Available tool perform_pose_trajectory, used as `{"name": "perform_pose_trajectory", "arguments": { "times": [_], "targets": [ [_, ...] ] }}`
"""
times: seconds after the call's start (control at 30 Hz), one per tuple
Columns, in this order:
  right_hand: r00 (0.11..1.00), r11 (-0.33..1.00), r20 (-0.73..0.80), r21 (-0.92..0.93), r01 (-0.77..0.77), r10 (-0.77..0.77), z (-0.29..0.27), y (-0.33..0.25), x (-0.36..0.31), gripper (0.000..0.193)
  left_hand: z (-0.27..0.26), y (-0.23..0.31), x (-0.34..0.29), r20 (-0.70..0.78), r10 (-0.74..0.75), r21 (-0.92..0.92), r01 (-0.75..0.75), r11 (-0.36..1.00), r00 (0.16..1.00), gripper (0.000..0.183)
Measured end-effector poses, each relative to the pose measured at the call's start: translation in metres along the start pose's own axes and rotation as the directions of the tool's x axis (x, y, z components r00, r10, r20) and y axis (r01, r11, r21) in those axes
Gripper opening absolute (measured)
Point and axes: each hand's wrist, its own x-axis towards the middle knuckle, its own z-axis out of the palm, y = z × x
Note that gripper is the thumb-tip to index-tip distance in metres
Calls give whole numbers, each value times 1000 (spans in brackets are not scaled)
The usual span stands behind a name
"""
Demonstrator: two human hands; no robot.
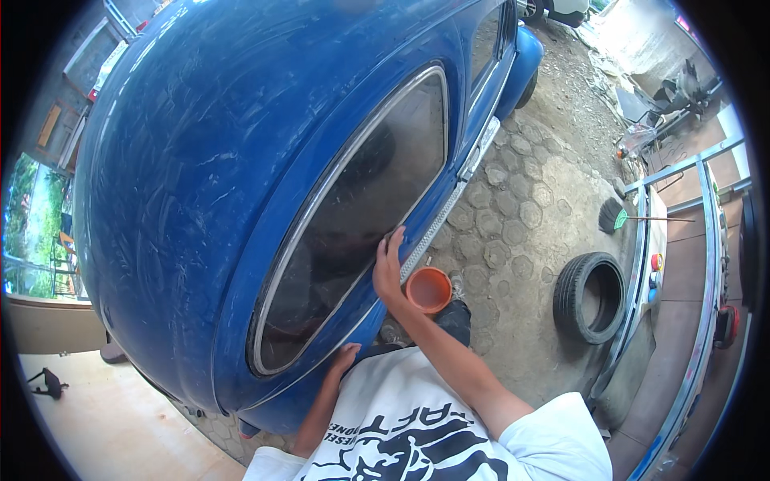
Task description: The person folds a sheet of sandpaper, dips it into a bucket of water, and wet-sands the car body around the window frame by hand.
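A blue car (200, 160) with a rounded body fills the left and middle of the view, its paint covered in pale streaks and scuffs. Its long side window (353, 200) has a bright metal trim and dark glass. My right hand (388, 268) lies against the lower edge of that window, fingers stretched out; whatever may be under the palm is hidden. Lower down, near the car's side below the window, is my left hand (345, 357), small in view, with its fingers mostly hidden. Beside my right forearm an orange bucket (428, 290) stands on the ground with greyish liquid in it.
A loose tyre (589, 298) lies to the right on hexagonal paving (505, 224). Beyond it are a green broom (613, 216) and a metal frame (706, 192). A pale board (112, 409) is at the lower left. My feet stand close to the bucket.
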Motion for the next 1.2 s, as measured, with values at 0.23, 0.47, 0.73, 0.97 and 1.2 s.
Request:
{"name": "perform_pose_trajectory", "arguments": {
  "times": [0.23, 0.47, 0.73, 0.97, 1.2],
  "targets": [
    [977, 977, -8, 7, -213, 213, -17, 25, 34, 67, 18, 12, -33, -40, -306, -123, 299, 946, 951, 30],
    [988, 990, 100, 63, -125, 119, -24, 29, 24, 65, 47, 8, -59, -96, -513, -193, 490, 850, 853, 32],
    [997, 1000, 73, -4, -30, 31, -49, 8, 75, 66, 90, 41, -70, -60, -518, -347, 469, 812, 853, 38],
    [913, 906, 21, 118, -408, 408, -59, -11, 99, 71, 89, 64, -49, -140, -501, -388, 418, 822, 854, 42],
    [896, 895, 30, 54, -444, 443, -111, 47, 121, 55, 89, 52, -35, -306, -446, -502, 255, 826, 841, 40]
  ]
}}
